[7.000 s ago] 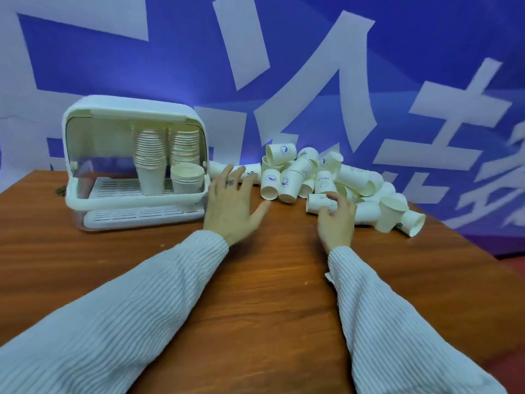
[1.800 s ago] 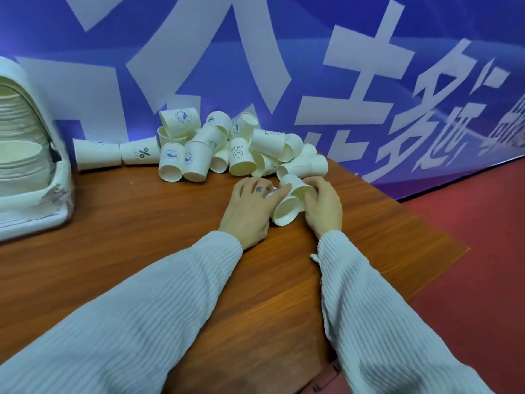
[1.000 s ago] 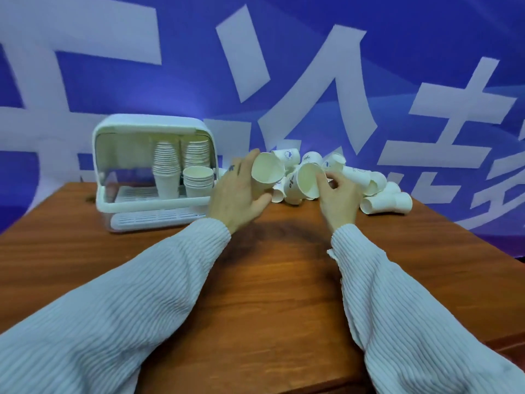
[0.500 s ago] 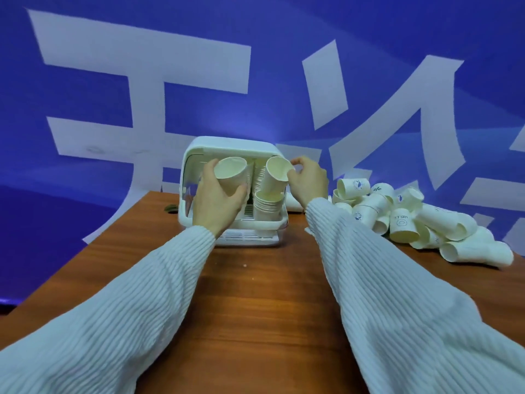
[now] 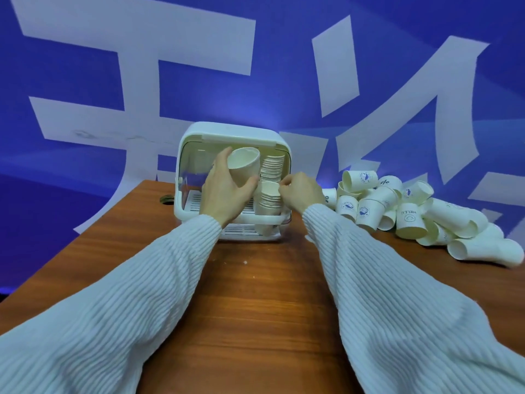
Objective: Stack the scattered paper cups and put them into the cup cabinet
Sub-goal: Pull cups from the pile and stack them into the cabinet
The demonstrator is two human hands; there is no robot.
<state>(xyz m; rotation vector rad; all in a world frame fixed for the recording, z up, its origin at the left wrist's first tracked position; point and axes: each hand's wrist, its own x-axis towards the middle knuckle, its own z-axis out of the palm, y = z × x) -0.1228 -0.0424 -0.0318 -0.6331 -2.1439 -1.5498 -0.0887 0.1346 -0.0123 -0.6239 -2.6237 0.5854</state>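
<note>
One cup (image 5: 243,165) is being held by the left hand (image 5: 225,189), with the thumb and fingers curled round its wall. This cup is being kept tilted, its mouth turned toward the camera, in front of the open cabinet (image 5: 233,177). The right hand (image 5: 301,190) is being kept at the short stack (image 5: 268,199) inside the cabinet, on its right side; the fingertips are being pressed together on the rim of the top cup of this stack, so this hand is gripping the rim in a pinch. Two stacks are being seen in the cabinet: the short one in front and a tall stack (image 5: 273,166) just behind it. How many cups each stack is holding cannot be counted. One white rack (image 5: 196,201) is being seen on the floor of the cabinet, to the left of the stacks.

The cabinet is standing on one wooden table (image 5: 255,294), at its far edge. To the right of the cabinet, a pile (image 5: 397,211) of loose cups is lying on the table, roughly fifteen to twenty; some are upside down and others are on their side. Both arms are being covered by white ribbed sleeves (image 5: 397,294). One blue banner (image 5: 113,81) with big white signs is hanging behind the table.
</note>
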